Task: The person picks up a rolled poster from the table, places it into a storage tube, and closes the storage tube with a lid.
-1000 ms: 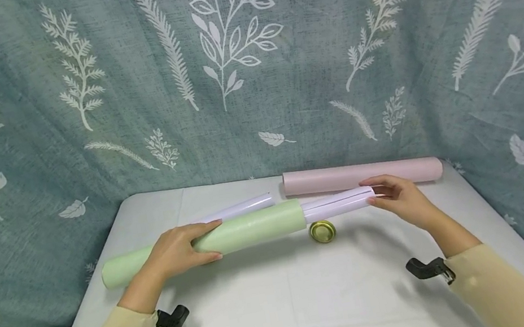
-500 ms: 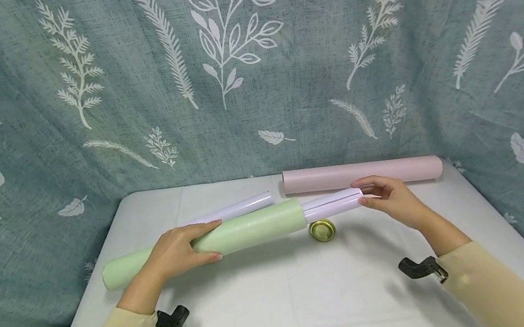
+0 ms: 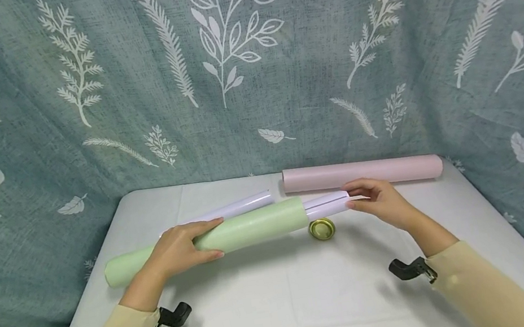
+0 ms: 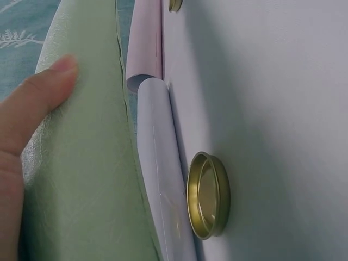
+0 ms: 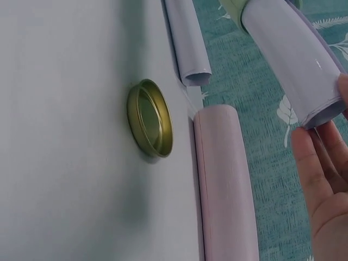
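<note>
A long pale green cardboard tube (image 3: 251,228) lies aslant above the table, and my left hand (image 3: 180,252) grips it left of its middle, thumb on the near side. A rolled sheet of glossy pale lavender paper (image 3: 325,206) sticks out of the tube's right end. My right hand (image 3: 378,202) holds the roll's outer end between thumb and fingers. In the right wrist view, its fingertips (image 5: 302,136) touch the rim of the hollow paper roll (image 5: 299,60). The rest of that roll is hidden inside the tube.
Behind the green tube lies another lavender paper roll (image 3: 243,205). A pink tube (image 3: 361,173) lies along the table's back edge. A gold round lid (image 3: 321,229) sits below the tube's end; another gold lid (image 4: 208,196) shows in the left wrist view. A patterned curtain (image 3: 248,74) hangs behind.
My right hand has moved left with the paper's end, so less of the roll sticks out of the green tube. The left hand has kept its grip, almost still.
</note>
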{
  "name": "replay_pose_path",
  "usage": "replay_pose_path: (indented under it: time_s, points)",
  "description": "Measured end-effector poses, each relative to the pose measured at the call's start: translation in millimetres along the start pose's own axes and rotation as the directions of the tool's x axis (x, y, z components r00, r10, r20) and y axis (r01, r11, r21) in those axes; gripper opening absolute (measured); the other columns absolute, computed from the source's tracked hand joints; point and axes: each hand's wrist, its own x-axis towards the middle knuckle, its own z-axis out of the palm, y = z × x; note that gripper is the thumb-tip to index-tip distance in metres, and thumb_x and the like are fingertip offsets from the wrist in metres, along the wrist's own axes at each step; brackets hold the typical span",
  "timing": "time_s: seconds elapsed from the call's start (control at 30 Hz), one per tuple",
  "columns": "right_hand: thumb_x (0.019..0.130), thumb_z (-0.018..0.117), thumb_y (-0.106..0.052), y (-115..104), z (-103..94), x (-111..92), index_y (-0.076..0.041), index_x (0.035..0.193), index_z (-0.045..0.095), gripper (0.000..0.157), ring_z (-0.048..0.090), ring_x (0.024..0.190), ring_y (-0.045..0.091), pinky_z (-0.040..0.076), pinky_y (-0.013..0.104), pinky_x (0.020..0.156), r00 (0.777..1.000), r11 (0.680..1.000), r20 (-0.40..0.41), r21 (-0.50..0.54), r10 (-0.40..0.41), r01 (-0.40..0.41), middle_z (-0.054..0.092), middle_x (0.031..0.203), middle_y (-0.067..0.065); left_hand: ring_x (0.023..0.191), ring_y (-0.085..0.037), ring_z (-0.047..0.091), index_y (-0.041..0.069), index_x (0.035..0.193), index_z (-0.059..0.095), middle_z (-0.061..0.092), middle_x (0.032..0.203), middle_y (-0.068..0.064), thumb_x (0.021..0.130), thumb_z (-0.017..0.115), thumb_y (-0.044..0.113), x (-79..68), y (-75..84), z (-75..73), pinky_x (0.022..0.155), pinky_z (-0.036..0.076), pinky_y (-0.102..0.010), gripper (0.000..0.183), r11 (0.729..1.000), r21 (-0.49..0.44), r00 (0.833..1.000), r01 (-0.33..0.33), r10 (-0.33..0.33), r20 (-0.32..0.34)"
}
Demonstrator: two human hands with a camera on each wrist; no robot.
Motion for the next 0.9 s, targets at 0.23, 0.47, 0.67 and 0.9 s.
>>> replay_pose_path:
  time_s: [0.23, 0.47, 0.67, 0.9]
  points:
    - [0.092, 0.071, -0.001, -1, 15.8, 4, 0.010, 0.130, 0.059, 0.042, 0.066, 0.110, 0.012, 0.057, 0.029, 0.086, 1.000, 1.000, 0.030, 0.029, 0.007, -0.008, 0.067, 0.122, 0.007, 0.121, -0.026, 0.062, 0.036, 0.141, 0.059, 0.064, 0.135, 0.003, 0.076, 0.081, 0.059, 0.0, 1.1, 2.9, 0.095, 0.051, -0.050, 0.073, 1.000, 0.001, 1.000, 0.012, -0.012, 0.006]
    - [0.092, 0.070, -0.001, -3, 28.3, 10, 0.012, 0.131, 0.056, 0.043, 0.066, 0.112, 0.016, 0.056, 0.030, 0.089, 0.999, 0.998, 0.034, 0.056, -0.002, 0.000, 0.065, 0.125, 0.011, 0.121, -0.027, 0.062, 0.038, 0.141, 0.059, 0.065, 0.134, 0.003, 0.075, 0.083, 0.057, 2.0, 2.5, 2.7, 0.095, 0.051, -0.050, 0.073, 0.999, -0.001, 0.999, 0.033, -0.033, -0.003]
    - [0.092, 0.070, 0.002, -3, 37.1, 16, 0.014, 0.128, 0.057, 0.041, 0.065, 0.110, 0.015, 0.053, 0.031, 0.095, 0.998, 0.996, 0.007, 0.064, -0.058, 0.057, 0.065, 0.122, 0.012, 0.122, -0.028, 0.061, 0.040, 0.142, 0.057, 0.063, 0.136, 0.005, 0.075, 0.080, 0.063, 4.1, 1.8, 0.2, 0.095, 0.050, -0.051, 0.074, 0.999, -0.014, 0.999, 0.053, -0.053, 0.001]
    - [0.091, 0.069, 0.004, -6, 46.9, 23, 0.011, 0.127, 0.060, 0.038, 0.063, 0.112, 0.015, 0.054, 0.033, 0.094, 0.997, 0.992, 0.033, 0.109, -0.067, 0.063, 0.063, 0.124, 0.015, 0.123, -0.028, 0.060, 0.041, 0.142, 0.057, 0.062, 0.137, 0.005, 0.076, 0.082, 0.057, 6.4, 4.1, 0.8, 0.095, 0.050, -0.051, 0.073, 0.997, -0.036, 0.998, 0.068, -0.068, 0.008]
